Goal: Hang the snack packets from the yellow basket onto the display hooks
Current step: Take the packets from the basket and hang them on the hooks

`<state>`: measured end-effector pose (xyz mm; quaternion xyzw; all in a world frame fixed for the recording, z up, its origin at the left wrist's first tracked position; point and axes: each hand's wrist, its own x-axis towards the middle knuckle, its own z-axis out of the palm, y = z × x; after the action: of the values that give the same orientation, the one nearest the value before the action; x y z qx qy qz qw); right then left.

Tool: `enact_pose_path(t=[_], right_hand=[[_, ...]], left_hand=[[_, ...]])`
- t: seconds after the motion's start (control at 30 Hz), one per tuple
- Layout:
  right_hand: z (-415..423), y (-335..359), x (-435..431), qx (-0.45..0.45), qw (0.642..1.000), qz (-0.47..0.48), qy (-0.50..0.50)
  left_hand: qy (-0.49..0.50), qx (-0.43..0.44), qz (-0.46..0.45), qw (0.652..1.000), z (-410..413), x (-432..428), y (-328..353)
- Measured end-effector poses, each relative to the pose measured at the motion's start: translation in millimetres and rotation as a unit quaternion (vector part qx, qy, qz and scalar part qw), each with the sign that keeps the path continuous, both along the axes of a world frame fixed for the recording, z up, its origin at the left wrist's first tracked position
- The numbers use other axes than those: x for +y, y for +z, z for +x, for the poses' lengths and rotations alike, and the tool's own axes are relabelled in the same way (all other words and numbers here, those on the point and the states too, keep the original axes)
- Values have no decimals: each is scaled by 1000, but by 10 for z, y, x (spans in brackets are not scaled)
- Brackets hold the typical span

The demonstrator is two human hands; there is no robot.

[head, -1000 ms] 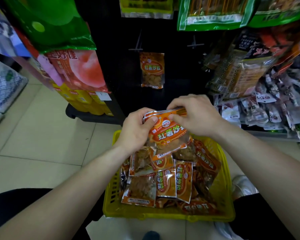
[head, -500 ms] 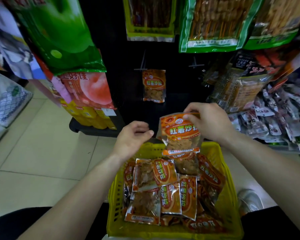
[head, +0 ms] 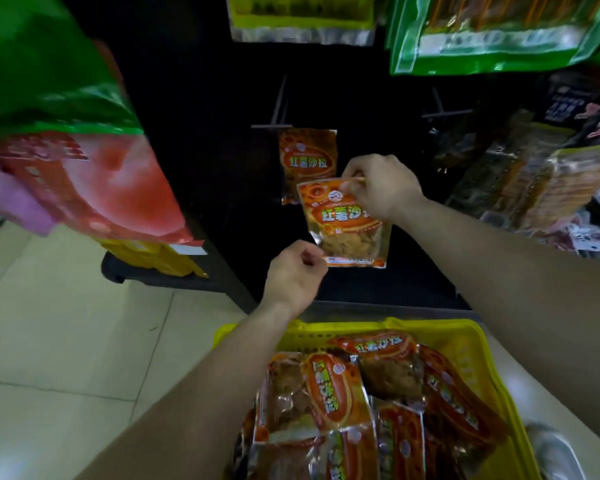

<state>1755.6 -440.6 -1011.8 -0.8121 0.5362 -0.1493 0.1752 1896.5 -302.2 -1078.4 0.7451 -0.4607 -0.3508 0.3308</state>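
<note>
far left: big green and red bags (head: 66,140) hanging off the side of the rack, clear of the work. then the left hand (head: 293,275), loosely curled, thumb and forefinger nearly closed at the bottom corner of the held packet (head: 347,223); hard to say whether touching or just off it, probably there to stop the swing. above, the display hook (head: 278,114) with one matching packet (head: 307,164) already hung, which marks the target row. next, the right hand (head: 381,188), fingers pinched on the held packet's top edge, near where a hang hole would sit, so as to aim it at the hook. held upright, overlapping the hung one, not yet on the hook. lower right, the yellow basket (head: 465,337), many packets left inside.
</note>
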Motion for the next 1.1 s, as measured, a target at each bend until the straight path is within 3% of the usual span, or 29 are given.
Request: enact_pose_path(t=[0.37, 0.5, 0.63, 0.73, 0.83, 0.97, 1.1], right_hand=[[785, -701, -1003, -77, 996, -20, 36], [960, -806, -1157, -64, 997, -12, 36], [906, -880, -1178, -10, 992, -119, 36], [660, -974, -990, -57, 985, -164, -24], [407, -1189, -788, -89, 991, -75, -70], [388, -1544, -678, -32, 994, 97, 27], [606, -1715, -759, 20, 988, 128, 80]], left_hand=[[19, -15, 21, 999, 140, -1138, -908], [15, -27, 31, 999, 231, -1337, -1072], [9, -22, 39, 999, 327, -1470, -1178], [-1, -44, 33, 998, 403, -1551, -1230], [-10, -43, 38, 998, 463, -1605, -1256], [-22, -59, 38, 997, 526, -1644, -1258], [-44, -62, 21, 997, 604, -1685, -1295]])
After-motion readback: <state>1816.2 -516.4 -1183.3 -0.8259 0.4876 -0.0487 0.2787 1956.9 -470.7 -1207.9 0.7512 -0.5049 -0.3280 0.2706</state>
